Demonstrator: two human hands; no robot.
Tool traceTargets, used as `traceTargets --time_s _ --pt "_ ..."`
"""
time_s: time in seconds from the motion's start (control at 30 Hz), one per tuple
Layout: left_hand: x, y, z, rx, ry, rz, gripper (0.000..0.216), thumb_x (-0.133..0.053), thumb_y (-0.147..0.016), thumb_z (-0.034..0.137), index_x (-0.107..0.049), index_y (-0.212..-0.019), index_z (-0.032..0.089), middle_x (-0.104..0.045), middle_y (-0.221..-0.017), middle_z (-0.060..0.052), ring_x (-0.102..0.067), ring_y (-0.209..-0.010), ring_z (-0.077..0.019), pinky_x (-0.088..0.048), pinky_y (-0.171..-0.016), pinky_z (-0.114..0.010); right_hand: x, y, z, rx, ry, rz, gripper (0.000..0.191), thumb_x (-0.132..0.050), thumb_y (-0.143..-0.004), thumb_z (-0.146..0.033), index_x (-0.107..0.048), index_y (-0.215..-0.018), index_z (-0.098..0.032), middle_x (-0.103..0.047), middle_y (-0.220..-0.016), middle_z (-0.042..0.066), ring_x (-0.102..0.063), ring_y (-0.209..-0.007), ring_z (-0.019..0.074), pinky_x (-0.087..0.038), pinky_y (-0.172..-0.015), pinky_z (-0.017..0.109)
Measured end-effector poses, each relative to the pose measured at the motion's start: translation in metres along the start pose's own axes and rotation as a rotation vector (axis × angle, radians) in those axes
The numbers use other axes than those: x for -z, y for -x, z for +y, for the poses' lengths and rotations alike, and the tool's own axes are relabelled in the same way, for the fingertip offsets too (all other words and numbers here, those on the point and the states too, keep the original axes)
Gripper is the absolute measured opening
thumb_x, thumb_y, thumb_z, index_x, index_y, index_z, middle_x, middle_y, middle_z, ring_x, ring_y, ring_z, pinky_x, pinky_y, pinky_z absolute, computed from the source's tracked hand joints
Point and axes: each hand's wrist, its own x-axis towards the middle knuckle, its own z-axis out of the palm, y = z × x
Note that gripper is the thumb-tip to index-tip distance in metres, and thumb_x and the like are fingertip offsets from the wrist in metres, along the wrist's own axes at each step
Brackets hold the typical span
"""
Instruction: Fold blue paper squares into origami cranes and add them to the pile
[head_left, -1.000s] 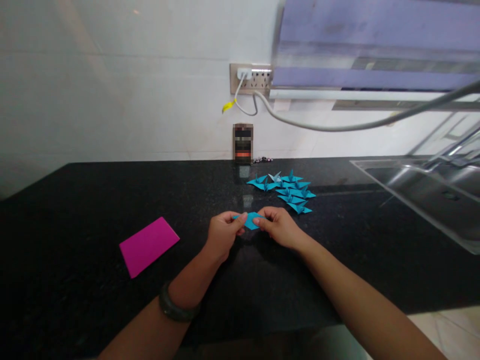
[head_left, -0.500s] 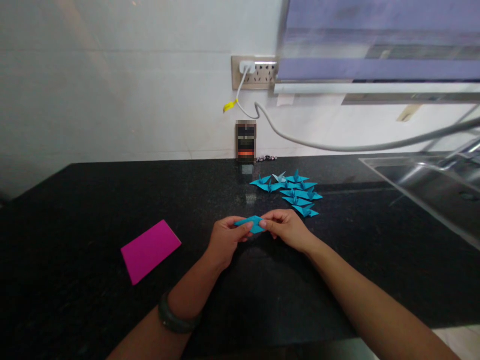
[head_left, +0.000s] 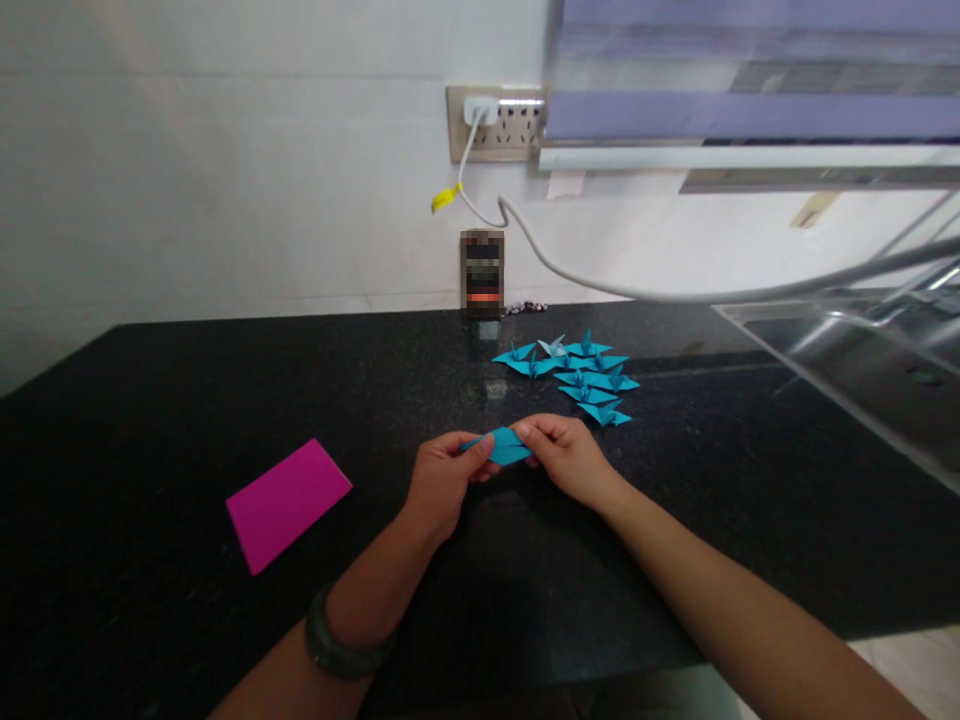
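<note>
1. Black counter (head_left: 150, 400) runs along a pale wall (head_left: 262, 200), with a sink (head_left: 847, 365) set into it at the right.
2. On the wall is a socket (head_left: 517, 128) with a white plug (head_left: 480, 110); its cord (head_left: 555, 264) bears a yellow tag (head_left: 446, 198) and loops down, then off to the right. A purple blind (head_left: 712, 40) hangs beside the socket.
3. Against the wall stands a dark box-like item (head_left: 482, 275), blurred out, with some beads (head_left: 527, 308) just beside its foot.
4. Blue paper (head_left: 508, 447), folded small, is between the two hands, in front of the person near the middle of the counter.
5. Left hand (head_left: 442, 475): thumb and fingers pinched on the paper's left part. A dark bangle (head_left: 341, 660) rings that forearm.
6. Right hand (head_left: 566, 450): thumb and fingers closed on the paper's right end.
7. Beyond the right hand, blue cranes (head_left: 534, 368) sit clustered, with one pale crane (head_left: 553, 347) at the back.
8. Pink paper (head_left: 289, 505) lies flat and slanted, well to the left of the left hand.
</note>
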Motion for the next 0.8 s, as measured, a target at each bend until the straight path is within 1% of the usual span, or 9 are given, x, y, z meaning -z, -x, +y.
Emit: traceTargets --time_s 0.07,0.17,0.23,0.3,0.47,0.53,0.63,0.73,0.8 --pt "0.000 -0.002 0.000 0.016 0.054 0.048 0.025 -0.076 -0.059 0.034 -0.066 -0.066 0.013 -0.063 -0.051 0.001 -0.057 -0.047 -0.0079 -0.044 -0.049 -0.018 0.003 -0.001 0.001 -0.051 -0.053 -0.016 0.028 -0.056 -0.076 -0.041 -0.062 -0.085 -0.015 -0.057 -0.062 -0.001 -0.046 -0.048 0.0084 -0.037 -0.047 0.022" --pt "0.000 -0.003 0.000 0.034 0.098 0.074 0.027 -0.077 -0.057 0.035 -0.064 -0.066 0.013 -0.063 -0.050 0.001 -0.057 -0.046 -0.0076 -0.045 -0.048 -0.018 0.007 -0.001 0.001 -0.082 -0.064 0.009 0.025 -0.058 -0.074 -0.039 -0.060 -0.074 -0.015 -0.055 -0.058 -0.002 -0.044 -0.043 0.0068 -0.034 -0.043 0.020" --pt "0.000 -0.002 0.001 0.054 0.088 0.040 0.027 -0.078 -0.055 0.032 -0.063 -0.066 0.013 -0.063 -0.051 0.001 -0.058 -0.046 -0.0079 -0.044 -0.047 -0.017 0.009 -0.001 0.000 -0.086 -0.049 0.020 0.025 -0.057 -0.074 -0.038 -0.057 -0.066 -0.015 -0.054 -0.053 -0.002 -0.042 -0.041 0.0058 -0.033 -0.041 0.020" --pt "0.000 -0.001 0.002 0.080 0.060 0.000 0.026 -0.079 -0.053 0.029 -0.062 -0.064 0.012 -0.064 -0.052 0.001 -0.058 -0.046 -0.0082 -0.043 -0.045 -0.016 0.010 0.000 -0.002 -0.096 -0.058 -0.001 0.026 -0.058 -0.074 -0.039 -0.057 -0.064 -0.015 -0.053 -0.051 -0.003 -0.041 -0.040 0.0053 -0.033 -0.041 0.019" --pt "0.000 0.000 0.004 0.121 0.082 -0.015 0.026 -0.079 -0.054 0.029 -0.062 -0.064 0.013 -0.066 -0.055 0.000 -0.061 -0.049 -0.0092 -0.044 -0.047 -0.017 0.005 0.001 -0.004 -0.189 -0.262 -0.033 0.035 -0.069 -0.064 -0.045 -0.058 -0.079 -0.015 -0.057 -0.059 -0.003 -0.046 -0.044 0.0063 -0.039 -0.041 0.019" --pt "0.000 0.000 0.004 0.133 0.107 -0.023 0.027 -0.078 -0.055 0.032 -0.062 -0.064 0.013 -0.066 -0.055 0.000 -0.061 -0.051 -0.0097 -0.046 -0.049 -0.018 0.002 0.002 -0.004 -0.214 -0.330 -0.040 0.037 -0.072 -0.061 -0.045 -0.055 -0.075 -0.016 -0.057 -0.059 -0.003 -0.046 -0.044 0.0059 -0.039 -0.040 0.019" --pt "0.001 0.000 0.004 0.142 0.084 -0.074 0.028 -0.077 -0.057 0.035 -0.062 -0.064 0.013 -0.065 -0.057 -0.001 -0.061 -0.052 -0.0098 -0.046 -0.050 -0.019 0.000 0.003 -0.002 -0.201 -0.332 -0.051 0.036 -0.070 -0.063 -0.045 -0.051 -0.065 -0.016 -0.054 -0.054 -0.004 -0.043 -0.041 0.0046 -0.037 -0.039 0.018" --pt "0.002 0.000 0.002 0.126 -0.031 -0.172 0.025 -0.075 -0.060 0.033 -0.063 -0.065 0.012 -0.063 -0.056 0.000 -0.054 -0.045 -0.0066 -0.040 -0.044 -0.017 0.000 0.003 0.001 -0.184 -0.262 -0.127 0.034 -0.069 -0.065 -0.044 -0.052 -0.064 -0.015 -0.052 -0.052 -0.004 -0.043 -0.041 0.0050 -0.036 -0.039 0.018" --pt "0.003 0.000 0.001 0.102 -0.085 -0.208 0.024 -0.073 -0.063 0.033 -0.063 -0.063 0.011 -0.061 -0.054 0.001 -0.047 -0.040 -0.0040 -0.034 -0.040 -0.017 0.001 0.003 0.002 -0.153 -0.235 -0.133 0.031 -0.065 -0.070 -0.044 -0.053 -0.068 -0.015 -0.051 -0.054 -0.004 -0.043 -0.043 0.0056 -0.037 -0.040 0.019"
